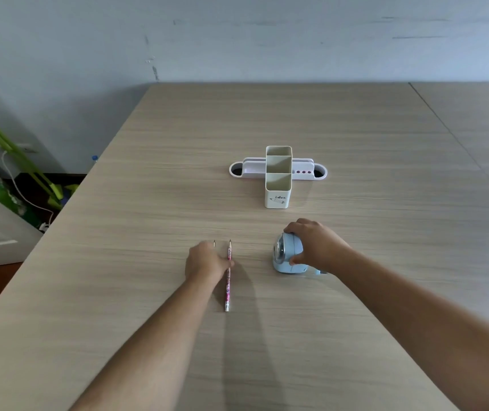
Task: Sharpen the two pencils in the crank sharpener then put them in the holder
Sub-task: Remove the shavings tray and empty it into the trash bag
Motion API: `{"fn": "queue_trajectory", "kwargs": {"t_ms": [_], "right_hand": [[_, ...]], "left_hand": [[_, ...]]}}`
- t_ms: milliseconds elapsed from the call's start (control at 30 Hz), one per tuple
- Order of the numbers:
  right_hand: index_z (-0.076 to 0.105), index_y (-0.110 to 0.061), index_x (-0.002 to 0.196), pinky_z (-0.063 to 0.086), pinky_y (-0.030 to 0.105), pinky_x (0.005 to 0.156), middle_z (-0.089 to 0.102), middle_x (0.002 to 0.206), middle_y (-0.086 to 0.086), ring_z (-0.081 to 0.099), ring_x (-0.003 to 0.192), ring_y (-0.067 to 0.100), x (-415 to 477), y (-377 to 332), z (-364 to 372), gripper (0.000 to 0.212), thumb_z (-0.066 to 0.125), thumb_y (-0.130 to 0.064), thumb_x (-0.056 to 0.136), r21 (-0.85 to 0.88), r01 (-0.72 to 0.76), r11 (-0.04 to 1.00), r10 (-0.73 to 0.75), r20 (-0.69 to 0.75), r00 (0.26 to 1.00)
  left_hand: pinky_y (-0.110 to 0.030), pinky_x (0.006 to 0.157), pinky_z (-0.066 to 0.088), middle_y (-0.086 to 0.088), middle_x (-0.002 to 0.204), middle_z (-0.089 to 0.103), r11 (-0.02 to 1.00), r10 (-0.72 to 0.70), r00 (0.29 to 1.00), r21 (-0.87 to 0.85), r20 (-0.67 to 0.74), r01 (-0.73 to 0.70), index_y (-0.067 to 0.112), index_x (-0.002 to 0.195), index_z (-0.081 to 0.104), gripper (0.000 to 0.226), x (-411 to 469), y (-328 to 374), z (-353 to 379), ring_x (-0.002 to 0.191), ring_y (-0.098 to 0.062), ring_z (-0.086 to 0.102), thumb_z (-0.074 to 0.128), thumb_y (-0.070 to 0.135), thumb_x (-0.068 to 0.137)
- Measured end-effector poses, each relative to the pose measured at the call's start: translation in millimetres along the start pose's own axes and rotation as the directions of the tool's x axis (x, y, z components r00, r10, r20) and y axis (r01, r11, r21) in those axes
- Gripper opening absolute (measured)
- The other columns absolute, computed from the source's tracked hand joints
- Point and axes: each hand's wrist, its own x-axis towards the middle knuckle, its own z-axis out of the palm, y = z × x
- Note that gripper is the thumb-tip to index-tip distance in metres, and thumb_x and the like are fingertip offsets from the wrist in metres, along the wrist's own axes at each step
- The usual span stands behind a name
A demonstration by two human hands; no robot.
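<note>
A pink patterned pencil point(227, 287) lies on the table, tip pointing away from me. My left hand point(206, 262) is curled down over a second pencil just left of it; only that pencil's dark tip point(214, 243) shows past my fingers. My thumb touches the pink pencil. My right hand point(315, 246) grips the light blue crank sharpener point(286, 258) from the right side, and the sharpener stands on the table with its metal face turned left. The cream holder point(278, 195), with three square compartments, stands farther back across a white tray point(320, 173).
The wooden table point(355, 137) runs back to a grey wall. Its left edge drops to a floor with a green frame point(15, 152), a white cable and a white cabinet. A seam joins a second tabletop at the right.
</note>
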Motion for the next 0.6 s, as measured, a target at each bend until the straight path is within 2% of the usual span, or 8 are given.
{"fn": "queue_trajectory", "kwargs": {"t_ms": [67, 133, 233, 267, 333, 400, 500, 600], "right_hand": [[0.046, -0.018, 0.131, 0.043, 0.035, 0.095, 0.053, 0.129, 0.004, 0.051, 0.116, 0.023, -1.5, 0.0, -3.1, 0.072, 0.079, -0.033, 0.069, 0.034, -0.01, 0.999, 0.009, 0.034, 0.999], [0.043, -0.018, 0.135, 0.039, 0.035, 0.102, 0.05, 0.136, 0.003, 0.047, 0.124, 0.023, -3.9, 3.0, -9.8, 0.07, 0.073, -0.039, 0.075, 0.12, -0.041, 0.992, 0.038, 0.027, 0.999], [0.062, -0.015, 0.112, 0.044, 0.029, 0.088, 0.064, 0.114, 0.004, 0.058, 0.105, 0.021, -7.6, 13.9, -26.2, 0.034, 0.064, -0.032, 0.083, 0.227, -0.081, 0.971, 0.11, -0.116, 0.987], [0.066, -0.014, 0.099, 0.044, 0.027, 0.079, 0.068, 0.102, 0.003, 0.061, 0.094, 0.02, -9.8, 18.7, -32.3, 0.021, 0.063, -0.028, 0.084, 0.261, -0.121, 0.958, 0.16, -0.133, 0.978], [0.07, -0.011, 0.083, 0.045, 0.026, 0.068, 0.068, 0.082, 0.002, 0.061, 0.078, 0.018, -15.2, 28.3, -39.6, 0.014, 0.06, -0.021, 0.083, 0.299, -0.209, 0.931, 0.238, -0.063, 0.969], [0.072, -0.006, 0.078, 0.05, 0.026, 0.064, 0.068, 0.073, 0.003, 0.063, 0.07, 0.017, -23.3, 37.0, -38.6, 0.016, 0.058, -0.014, 0.082, 0.353, -0.265, 0.897, 0.226, 0.149, 0.963], [0.073, 0.0, 0.087, 0.049, 0.015, 0.057, 0.07, 0.075, 0.002, 0.067, 0.069, 0.012, -34.8, 42.8, -19.4, 0.02, 0.056, -0.009, 0.083, 0.398, -0.345, 0.85, 0.165, 0.421, 0.892], [0.072, 0.001, 0.097, 0.05, 0.013, 0.06, 0.072, 0.088, 0.011, 0.067, 0.072, 0.013, -34.3, 50.3, 10.8, 0.023, 0.054, -0.002, 0.083, 0.455, -0.383, 0.804, 0.209, 0.387, 0.898]], "left_hand": [[-0.028, 0.065, 0.05, -0.009, 0.083, 0.072, 0.997, 0.027, 0.995, -0.072, -0.1, -0.034, 0.01, 0.075, 0.07, 0.011, 3.7, 9.4, -15.7, 0.081, -0.029, 0.068, 0.07, 0.021, 0.073], [-0.028, 0.067, 0.05, -0.006, 0.081, 0.073, 0.982, 0.112, 0.979, -0.134, -0.171, -0.136, 0.013, 0.073, 0.068, 0.008, 7.2, 22.6, -30.8, 0.08, -0.027, 0.067, 0.067, 0.02, 0.077], [-0.032, 0.075, 0.053, 0.003, 0.073, 0.067, 0.92, 0.294, 0.938, -0.213, -0.186, -0.33, 0.014, 0.078, 0.068, 0.005, 6.4, 47.1, -38.9, 0.075, -0.018, 0.063, 0.068, 0.019, 0.077], [-0.032, 0.078, 0.052, 0.004, 0.076, 0.065, 0.894, 0.364, 0.921, -0.226, -0.141, -0.388, 0.015, 0.083, 0.067, 0.01, 3.8, 56.3, -36.2, 0.075, -0.016, 0.061, 0.071, 0.02, 0.075], [-0.032, 0.086, 0.05, 0.003, 0.094, 0.063, 0.85, 0.51, 0.86, -0.169, 0.027, -0.499, 0.017, 0.1, 0.063, 0.033, -4.6, 72.3, -23.9, 0.089, -0.015, 0.06, 0.076, 0.027, 0.072], [-0.032, 0.095, 0.046, 0.002, 0.118, 0.058, 0.797, 0.592, 0.778, -0.005, 0.213, -0.604, 0.02, 0.117, 0.055, 0.058, -15.0, 85.6, -5.9, 0.109, -0.015, 0.055, 0.079, 0.035, 0.067], [-0.032, 0.091, 0.044, 0.005, 0.127, 0.053, 0.716, 0.606, 0.729, 0.181, 0.319, -0.674, 0.023, 0.125, 0.05, 0.071, -24.3, 95.1, 18.4, 0.116, -0.018, 0.051, 0.082, 0.037, 0.062], [-0.033, 0.087, 0.045, 0.001, 0.12, 0.059, 0.728, 0.58, 0.755, 0.221, 0.307, -0.649, 0.022, 0.122, 0.056, 0.068, -24.3, 96.9, 28.1, 0.112, -0.022, 0.054, 0.085, 0.03, 0.061]]}}
